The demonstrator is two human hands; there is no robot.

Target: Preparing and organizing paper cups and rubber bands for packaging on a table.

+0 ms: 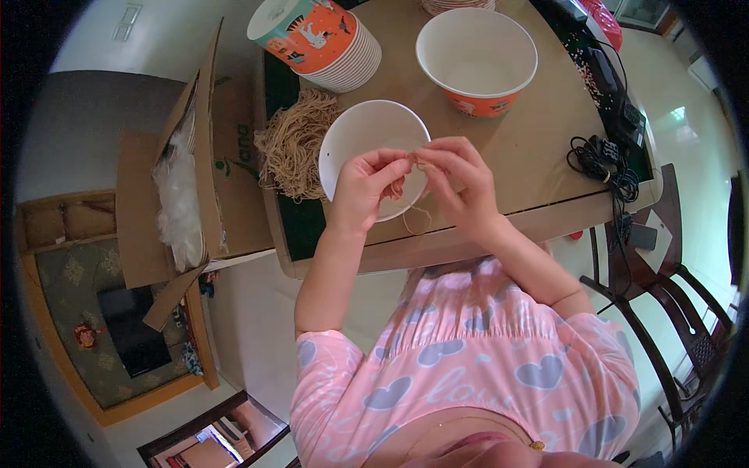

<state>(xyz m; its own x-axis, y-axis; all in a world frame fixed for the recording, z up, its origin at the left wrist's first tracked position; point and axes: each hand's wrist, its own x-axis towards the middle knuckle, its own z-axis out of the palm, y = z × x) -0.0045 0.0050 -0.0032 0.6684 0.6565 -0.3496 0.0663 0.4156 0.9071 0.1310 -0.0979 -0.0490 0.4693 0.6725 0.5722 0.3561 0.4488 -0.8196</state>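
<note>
Over the near right rim of a white paper bucket, my two hands meet fingertip to fingertip. My left hand is closed in a pinch on a thin tan string. Pinching the same string from the other side is my right hand, its thumb and forefinger together. A loose end of the string curls down past the bucket at the table's near side. The bucket stands with its mouth up, and a small dark hole shows in its left wall. My fingers hide the exact spot where the string meets the rim.
A pile of tan strings lies left of the bucket. Stacked orange-printed paper buckets stand behind it, and another open bucket is at the back right. An open cardboard box adjoins the table's left edge; black cables lie at the right.
</note>
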